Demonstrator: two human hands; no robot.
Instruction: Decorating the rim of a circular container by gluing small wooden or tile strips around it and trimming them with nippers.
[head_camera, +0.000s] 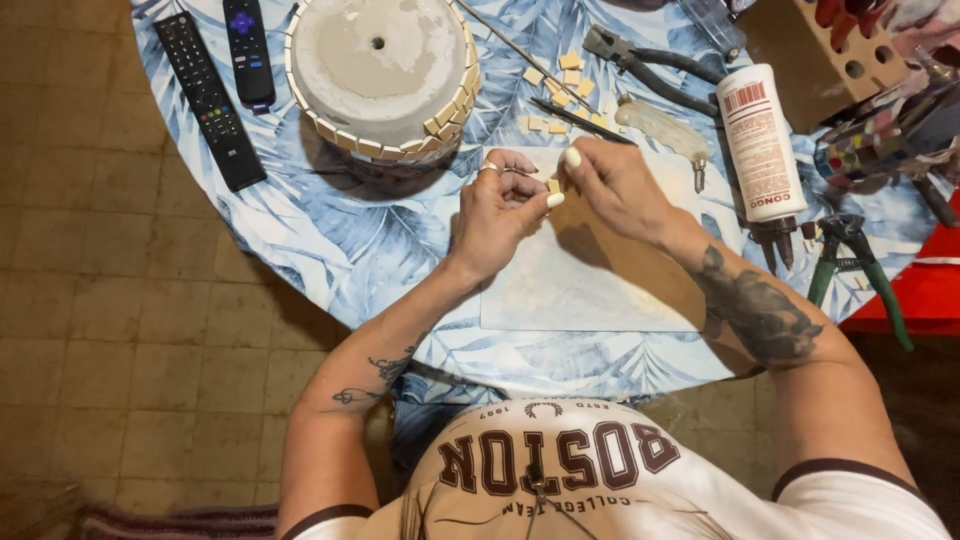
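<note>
Over table (330, 240), tile (553, 186) between grips

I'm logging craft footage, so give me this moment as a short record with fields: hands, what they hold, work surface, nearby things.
left hand: fingers pinched on a small cream tile piece
right hand: fingertips meet the same tile piece
surface: round table with blue leaf-print cloth; pale sheet beneath the hands
upturned pot: grey base up, cream tiles around its rim
loose tiles: scattered beyond the hands
glue bottle: lying at the right
green-handled nippers: right edge
remotes: two, black, at the left
</note>
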